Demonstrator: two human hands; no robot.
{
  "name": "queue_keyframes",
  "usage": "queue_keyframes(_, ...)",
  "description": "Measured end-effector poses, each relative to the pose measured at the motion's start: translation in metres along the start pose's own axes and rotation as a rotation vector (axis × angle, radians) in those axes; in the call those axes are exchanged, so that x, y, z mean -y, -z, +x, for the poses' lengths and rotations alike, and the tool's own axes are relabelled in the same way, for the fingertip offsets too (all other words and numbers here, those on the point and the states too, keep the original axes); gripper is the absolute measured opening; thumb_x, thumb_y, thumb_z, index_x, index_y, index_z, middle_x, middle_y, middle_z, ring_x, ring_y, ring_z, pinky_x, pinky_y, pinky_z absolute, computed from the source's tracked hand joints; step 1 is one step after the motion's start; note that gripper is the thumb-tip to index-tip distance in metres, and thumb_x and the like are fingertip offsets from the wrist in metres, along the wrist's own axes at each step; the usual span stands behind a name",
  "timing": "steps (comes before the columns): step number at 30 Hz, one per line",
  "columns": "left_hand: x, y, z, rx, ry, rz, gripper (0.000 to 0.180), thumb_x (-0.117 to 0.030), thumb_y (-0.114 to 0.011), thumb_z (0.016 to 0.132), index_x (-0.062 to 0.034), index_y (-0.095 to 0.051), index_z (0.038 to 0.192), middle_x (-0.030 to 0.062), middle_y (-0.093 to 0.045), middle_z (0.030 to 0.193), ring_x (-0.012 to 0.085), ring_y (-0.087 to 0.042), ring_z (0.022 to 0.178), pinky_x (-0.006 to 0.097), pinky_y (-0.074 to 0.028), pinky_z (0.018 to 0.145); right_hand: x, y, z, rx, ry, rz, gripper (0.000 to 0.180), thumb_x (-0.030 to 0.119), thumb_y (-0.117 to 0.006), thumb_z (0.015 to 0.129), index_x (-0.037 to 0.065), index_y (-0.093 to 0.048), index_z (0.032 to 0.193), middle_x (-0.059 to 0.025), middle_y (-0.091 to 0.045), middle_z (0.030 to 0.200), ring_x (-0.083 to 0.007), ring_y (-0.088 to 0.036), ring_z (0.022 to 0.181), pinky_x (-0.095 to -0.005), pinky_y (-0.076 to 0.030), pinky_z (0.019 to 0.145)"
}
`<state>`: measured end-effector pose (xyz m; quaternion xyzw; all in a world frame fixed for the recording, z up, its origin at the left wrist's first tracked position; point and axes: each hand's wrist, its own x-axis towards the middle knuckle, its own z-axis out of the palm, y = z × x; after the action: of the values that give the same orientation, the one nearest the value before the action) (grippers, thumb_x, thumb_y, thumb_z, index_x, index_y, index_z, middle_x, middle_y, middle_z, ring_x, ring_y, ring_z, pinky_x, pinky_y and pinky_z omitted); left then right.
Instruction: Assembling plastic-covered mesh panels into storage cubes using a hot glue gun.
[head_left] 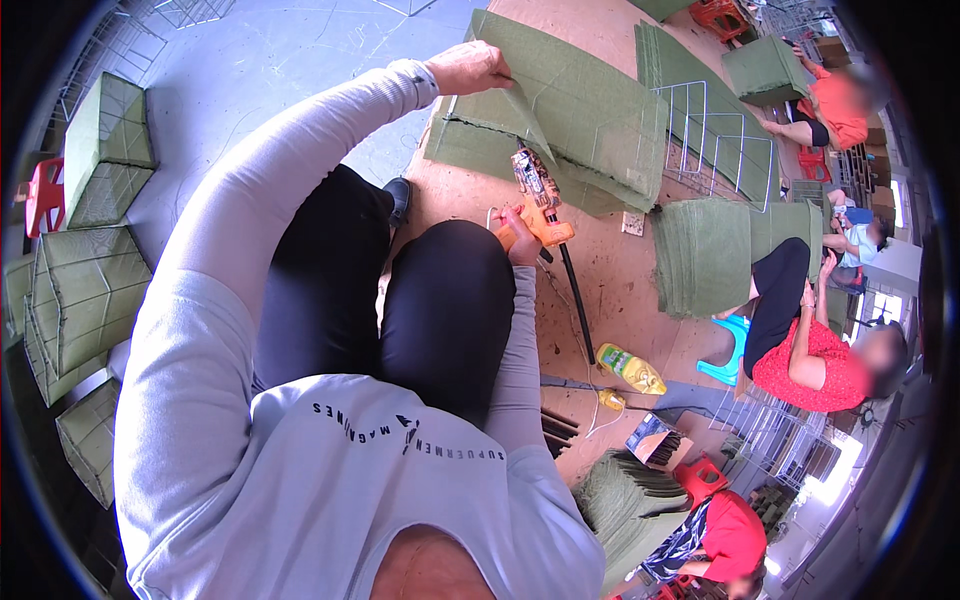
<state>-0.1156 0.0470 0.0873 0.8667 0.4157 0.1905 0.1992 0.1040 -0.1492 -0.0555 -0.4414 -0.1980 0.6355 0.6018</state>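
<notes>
Grey-blue floor (330, 60) is giving way to a brown, speckled surface (615, 275) around the seated person, while green-covered frames (110, 150) are standing at the far left and co-workers in red (815, 365) are sitting over to the right. Ahead of the knees, a large green sheet (595, 105) is lying over other green material, a dark line running along part of its near edge. The left hand (472, 69) is holding up a corner flap of this sheet, its fingers pinching together on the edge. The right hand (518, 236) is gripping an orange glue gun (545, 228), fingers wrapping around the handle; whether one is pressing the trigger, I cannot tell. A long black stick (576, 300) is trailing from the tool's rear toward a yellow bottle (630, 368). The nozzle is pointing at the underside of the flap, very near it, though contact is not clear.

Judging by this, the person is working at the gluing step, with the flap being held open for the nozzle. The next move is likely calling for a steady left pinch, an even bead along the exposed edge, and fingers kept away from the hot tip.
</notes>
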Motion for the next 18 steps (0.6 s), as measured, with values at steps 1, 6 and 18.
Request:
queue_keyframes(1, -0.001, 0.001, 0.000, -0.010, 0.004, 0.006, 0.022, -0.020, -0.061, 0.087, -0.0025, -0.070, 0.098, 0.0169, -0.068, 0.088, 0.0318, -0.066, 0.080, 0.037, -0.052, 0.074, 0.001, 0.000, 0.000, 0.000, -0.005, -0.015, 0.021, -0.002, -0.061, 0.080, 0.004, -0.054, 0.098, -0.0038, -0.057, 0.083, -0.0171, -0.059, 0.074, -0.0274, -0.047, 0.073)
queue_keyframes(6, -0.003, 0.000, 0.000, -0.068, -0.026, -0.014, 0.022, -0.020, -0.062, 0.087, -0.0030, -0.070, 0.097, 0.0165, -0.069, 0.087, 0.0324, -0.066, 0.080, 0.038, -0.052, 0.074, 0.004, -0.001, -0.003, -0.008, 0.001, -0.017, 0.020, -0.002, -0.061, 0.080, 0.003, -0.054, 0.098, -0.0040, -0.057, 0.086, -0.0175, -0.059, 0.075, -0.0289, -0.048, 0.075)
queue_keyframes(18, -0.005, -0.002, 0.001, -0.121, -0.052, -0.001, 0.021, -0.021, -0.063, 0.086, -0.0035, -0.071, 0.095, 0.0162, -0.069, 0.087, 0.0321, -0.066, 0.081, 0.039, -0.052, 0.074, 0.005, 0.017, 0.003, -0.052, 0.110, -0.040, 0.014, -0.001, -0.059, 0.082, 0.002, -0.052, 0.094, -0.0068, -0.057, 0.083, -0.0191, -0.059, 0.073, -0.0301, -0.048, 0.072)
